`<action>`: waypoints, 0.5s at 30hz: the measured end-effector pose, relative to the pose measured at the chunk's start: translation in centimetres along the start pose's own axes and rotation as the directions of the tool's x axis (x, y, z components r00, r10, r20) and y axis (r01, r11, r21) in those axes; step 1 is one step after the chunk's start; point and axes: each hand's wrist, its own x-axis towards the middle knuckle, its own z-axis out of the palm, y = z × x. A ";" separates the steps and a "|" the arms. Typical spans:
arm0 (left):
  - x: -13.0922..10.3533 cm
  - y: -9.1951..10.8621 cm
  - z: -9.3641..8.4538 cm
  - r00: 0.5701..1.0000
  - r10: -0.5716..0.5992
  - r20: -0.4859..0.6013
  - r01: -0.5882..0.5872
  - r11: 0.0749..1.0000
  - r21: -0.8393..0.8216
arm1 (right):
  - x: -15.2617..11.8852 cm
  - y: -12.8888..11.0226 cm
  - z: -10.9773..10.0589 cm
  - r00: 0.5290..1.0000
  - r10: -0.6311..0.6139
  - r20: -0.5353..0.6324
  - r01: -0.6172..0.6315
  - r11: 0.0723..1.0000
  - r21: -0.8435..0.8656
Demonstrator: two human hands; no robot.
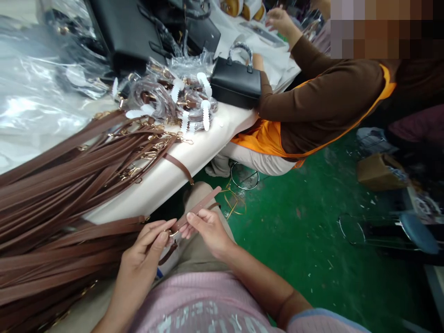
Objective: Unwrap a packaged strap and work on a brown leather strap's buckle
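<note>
Above my lap, my right hand [204, 229] pinches a brown leather strap [204, 199] between thumb and fingers, its free end pointing up and to the right. My left hand [147, 249], just beside it, has its thumb and fingertips closed on the gold metal buckle [174, 233] at the strap's lower end. A darker piece of strap [169, 253] hangs below the buckle. To the left, a large bundle of brown straps [69, 175] with gold clasps lies over the white table edge, and more straps [86, 249] spread beside my left arm.
Plastic-wrapped coiled straps with white tags [166, 92] are heaped on the white table [204, 138]. Behind them stand black handbags [121, 32]. A co-worker in a brown sleeve [312, 97] sits at the right, beside a small black handbag [237, 83]. A cardboard box [379, 172] and stool [418, 232] stand on the green floor.
</note>
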 end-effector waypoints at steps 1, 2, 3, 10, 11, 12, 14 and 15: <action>0.0 -0.2 -0.1 0.996 -0.084 0.020 0.085 0.994 -0.075 | -0.1 0.1 0.0 1.000 -0.010 0.001 0.010 1.000 -0.005; 0.1 -0.4 -0.2 0.987 -0.158 0.042 0.163 0.975 -0.152 | -0.1 0.2 0.0 1.000 -0.022 0.006 0.022 1.000 -0.018; 0.1 -0.5 -0.3 0.975 -0.213 0.060 0.221 0.950 -0.220 | -0.2 0.2 0.0 0.999 -0.035 0.014 0.035 0.999 -0.038; 0.5 0.0 -1.3 0.976 -0.210 0.053 0.216 0.941 -0.259 | -0.3 0.3 0.5 0.993 -0.093 0.076 0.104 0.983 -0.154; 0.5 0.0 -1.4 0.976 -0.210 0.051 0.216 0.944 -0.247 | -0.4 0.4 0.5 0.992 -0.099 0.079 0.111 0.980 -0.166; 0.5 0.1 -1.5 0.975 -0.214 0.052 0.220 0.947 -0.235 | -0.4 0.6 0.6 0.990 -0.108 0.086 0.122 0.977 -0.176; 0.7 0.1 -1.7 0.972 -0.225 0.059 0.233 0.949 -0.214 | -0.4 1.0 0.5 0.986 -0.137 0.097 0.154 0.968 -0.199; 0.7 0.1 -1.7 0.970 -0.236 0.065 0.245 0.948 -0.203 | -0.4 1.2 0.5 0.983 -0.153 0.102 0.172 0.962 -0.212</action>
